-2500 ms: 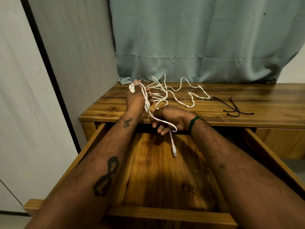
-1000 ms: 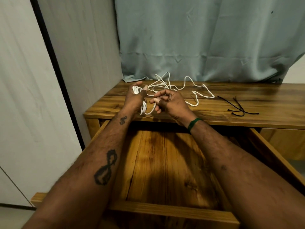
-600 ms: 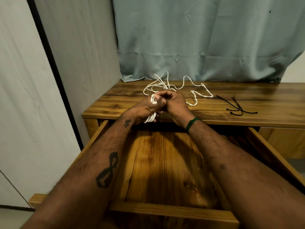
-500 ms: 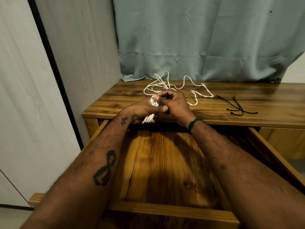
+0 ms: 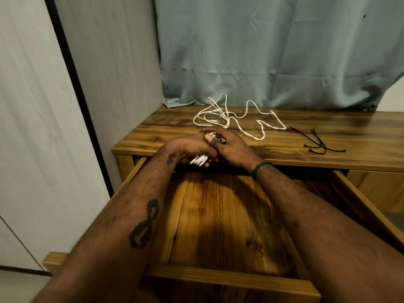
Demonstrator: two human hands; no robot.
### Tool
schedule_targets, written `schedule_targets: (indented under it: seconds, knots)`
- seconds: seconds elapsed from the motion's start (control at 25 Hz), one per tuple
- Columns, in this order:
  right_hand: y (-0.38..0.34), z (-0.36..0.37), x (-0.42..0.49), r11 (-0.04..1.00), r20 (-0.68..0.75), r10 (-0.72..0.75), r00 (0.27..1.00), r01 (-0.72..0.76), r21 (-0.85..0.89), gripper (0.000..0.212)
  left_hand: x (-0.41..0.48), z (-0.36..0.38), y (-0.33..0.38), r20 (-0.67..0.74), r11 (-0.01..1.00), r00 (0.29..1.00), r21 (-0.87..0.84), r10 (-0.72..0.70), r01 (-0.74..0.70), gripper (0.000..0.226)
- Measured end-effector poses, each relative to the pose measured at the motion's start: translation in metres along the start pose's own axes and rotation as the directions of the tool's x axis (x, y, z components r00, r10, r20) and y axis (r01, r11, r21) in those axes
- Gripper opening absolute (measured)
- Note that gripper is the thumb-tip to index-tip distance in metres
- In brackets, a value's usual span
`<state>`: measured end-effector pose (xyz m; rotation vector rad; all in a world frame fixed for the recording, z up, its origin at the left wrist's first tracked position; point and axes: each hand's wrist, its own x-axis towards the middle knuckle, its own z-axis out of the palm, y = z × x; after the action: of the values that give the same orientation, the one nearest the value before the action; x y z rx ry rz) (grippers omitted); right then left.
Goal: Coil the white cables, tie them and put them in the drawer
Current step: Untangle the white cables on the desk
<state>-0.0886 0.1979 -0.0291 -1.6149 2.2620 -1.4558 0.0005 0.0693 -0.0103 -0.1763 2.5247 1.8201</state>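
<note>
My left hand (image 5: 189,147) grips a coiled white cable (image 5: 199,160) over the front edge of the wooden tabletop (image 5: 317,136); only the coil's lower loops show below the fingers. My right hand (image 5: 232,147) is pressed against the left hand, its fingers curled round the top of the same coil. More loose white cables (image 5: 227,115) lie tangled on the tabletop just behind my hands. The open wooden drawer (image 5: 220,226) is pulled out below my forearms, with nothing visible in it.
A few black ties (image 5: 317,143) lie on the tabletop to the right of the cables. A grey-blue curtain (image 5: 273,51) hangs behind the table. A pale wall panel (image 5: 113,62) closes off the left side.
The dangling cable end has been wound into a coil. My hands came together and both now clasp the coil, slightly lower at the table edge.
</note>
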Motion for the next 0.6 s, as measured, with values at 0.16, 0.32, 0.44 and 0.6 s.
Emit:
schedule_targets:
  seconds: [0.16,0.32,0.44,0.6]
  knots:
    - [-0.008,0.001,0.001,0.971,-0.042,0.108,0.993,-0.096,0.22,0.019,-0.006,-0.001,0.006,0.031,0.995,0.999,-0.096,0.026,-0.023,0.025]
    - [0.002,-0.004,0.008,0.932,-0.268,0.243,0.932,-0.147,0.331,0.022,0.0,-0.012,0.011,-0.211,0.992,0.977,-0.11,0.033,-0.057,0.033]
    - [0.012,-0.007,0.013,0.912,-0.341,0.329,0.881,-0.201,0.359,0.03,0.012,0.008,0.013,-0.427,0.976,0.903,-0.175,0.045,-0.131,0.035]
    - [0.006,0.014,0.019,0.946,-0.491,0.314,0.812,-0.226,0.231,0.017,0.021,0.035,0.008,-0.806,0.983,0.569,0.088,0.167,-0.163,0.038]
